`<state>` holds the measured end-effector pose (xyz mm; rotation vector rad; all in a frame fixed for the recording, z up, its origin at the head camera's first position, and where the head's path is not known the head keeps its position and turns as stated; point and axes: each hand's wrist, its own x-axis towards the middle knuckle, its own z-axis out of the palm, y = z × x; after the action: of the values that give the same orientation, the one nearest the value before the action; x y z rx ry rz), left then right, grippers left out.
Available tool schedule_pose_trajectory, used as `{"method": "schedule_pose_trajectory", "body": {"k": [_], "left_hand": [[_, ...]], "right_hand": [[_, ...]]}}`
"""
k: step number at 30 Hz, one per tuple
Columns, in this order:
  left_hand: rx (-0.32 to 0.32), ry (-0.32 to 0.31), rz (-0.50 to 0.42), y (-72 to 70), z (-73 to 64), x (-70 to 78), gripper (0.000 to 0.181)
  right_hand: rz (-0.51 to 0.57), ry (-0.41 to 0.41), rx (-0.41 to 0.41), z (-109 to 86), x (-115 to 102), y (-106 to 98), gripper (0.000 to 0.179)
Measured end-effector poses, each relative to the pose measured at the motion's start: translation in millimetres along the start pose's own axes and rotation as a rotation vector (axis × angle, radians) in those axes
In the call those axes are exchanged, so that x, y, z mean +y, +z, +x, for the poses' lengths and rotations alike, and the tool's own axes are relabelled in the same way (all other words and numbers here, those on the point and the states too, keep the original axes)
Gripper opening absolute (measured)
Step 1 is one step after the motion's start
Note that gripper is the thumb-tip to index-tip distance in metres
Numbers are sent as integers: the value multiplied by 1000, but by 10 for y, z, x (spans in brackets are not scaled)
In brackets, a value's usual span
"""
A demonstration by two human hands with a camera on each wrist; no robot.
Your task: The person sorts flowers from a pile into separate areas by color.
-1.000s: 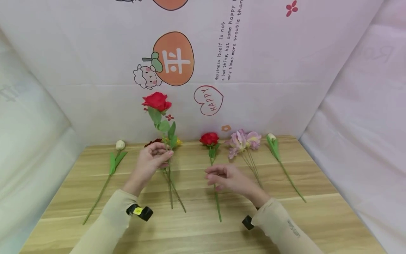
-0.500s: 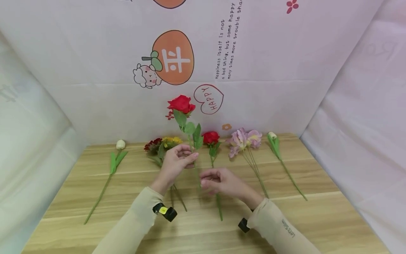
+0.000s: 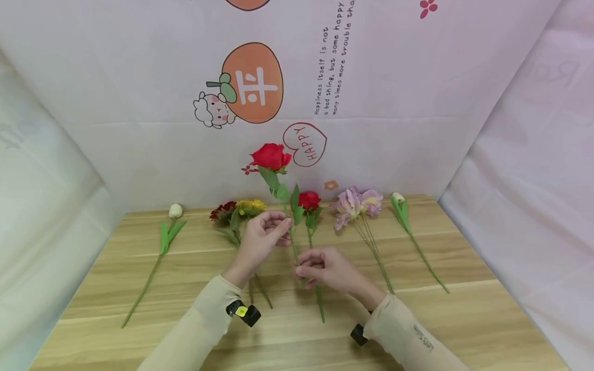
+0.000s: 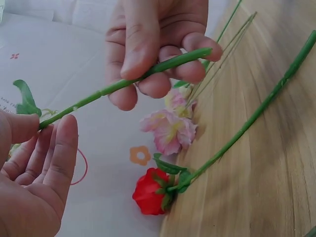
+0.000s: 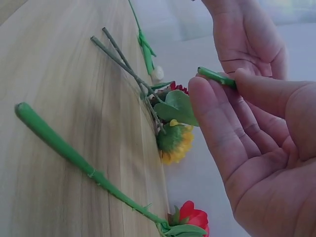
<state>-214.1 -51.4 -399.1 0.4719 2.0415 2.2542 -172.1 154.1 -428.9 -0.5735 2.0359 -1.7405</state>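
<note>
A red rose on a long green stem is held up off the table, its bloom toward the back wall. My left hand pinches the stem below the leaves. Lower down, my right hand pinches the same stem between thumb and fingers, and the cut end sticks out past them in the left wrist view. Under the hands lies a second red rose, flat on the table, its stem pointing to the front.
On the wooden table lie a white tulip at left, a dark red flower and a yellow flower, pink-purple flowers, and another white tulip at right. A printed cloth stands behind the table.
My left hand has carried the rose to the right, away from over the red and yellow flowers. My right hand has shifted slightly left and now pinches the lower stem.
</note>
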Motion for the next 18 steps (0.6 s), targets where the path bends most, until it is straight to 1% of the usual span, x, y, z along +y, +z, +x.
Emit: {"method": "schedule_pose_trajectory", "body": {"k": [2,5,11,18], "left_hand": [[-6,5,-15,-8,2,6,23],[-18,3,-12,-9,-1,1,22],[-34,-10,-10,19,-16,6,22],[-22,-22,-20,43,-6,14,25]], "right_hand": [[-3,4,-6,4,-3,1,19],[-8,15,-1,8,-15,0,23],[-32,0,64,10,-62,0,40],[-25,2,73,-27,-83,-5,39]]}}
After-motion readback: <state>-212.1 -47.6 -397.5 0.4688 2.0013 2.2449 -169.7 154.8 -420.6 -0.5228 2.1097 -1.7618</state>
